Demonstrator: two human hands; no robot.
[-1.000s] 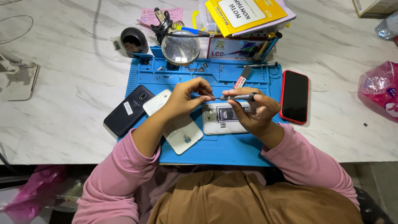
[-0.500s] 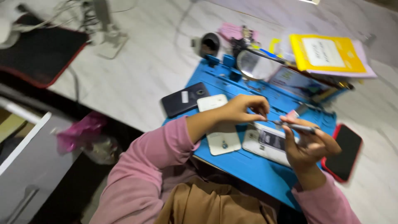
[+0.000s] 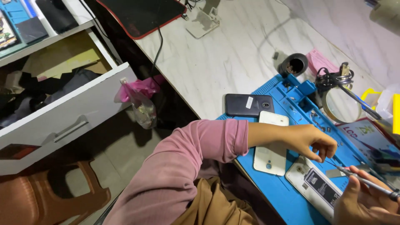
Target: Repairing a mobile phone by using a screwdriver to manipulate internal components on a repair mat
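Note:
My left hand (image 3: pixel 313 141) hovers over the top edge of an opened white phone (image 3: pixel 316 187) lying on a blue work mat (image 3: pixel 287 196), fingertips curled down close to it. My right hand (image 3: pixel 366 202) at the lower right grips a thin screwdriver (image 3: pixel 362 178) whose tip points toward the phone's upper part. A white back cover (image 3: pixel 271 150) lies beside the phone, under my left forearm. A dark phone (image 3: pixel 249 105) rests at the mat's far left corner.
A round magnifier lamp (image 3: pixel 342 105) and a black cup-like holder (image 3: pixel 294 65) stand behind the mat. An open white drawer (image 3: pixel 62 112) with a pink plastic bag (image 3: pixel 139 98) hanging on it is at left. A brown plastic stool (image 3: pixel 54 196) sits below.
The view has swung left and down, bringing the drawer and stool into sight. Both hands stay at the opened phone with the screwdriver still held.

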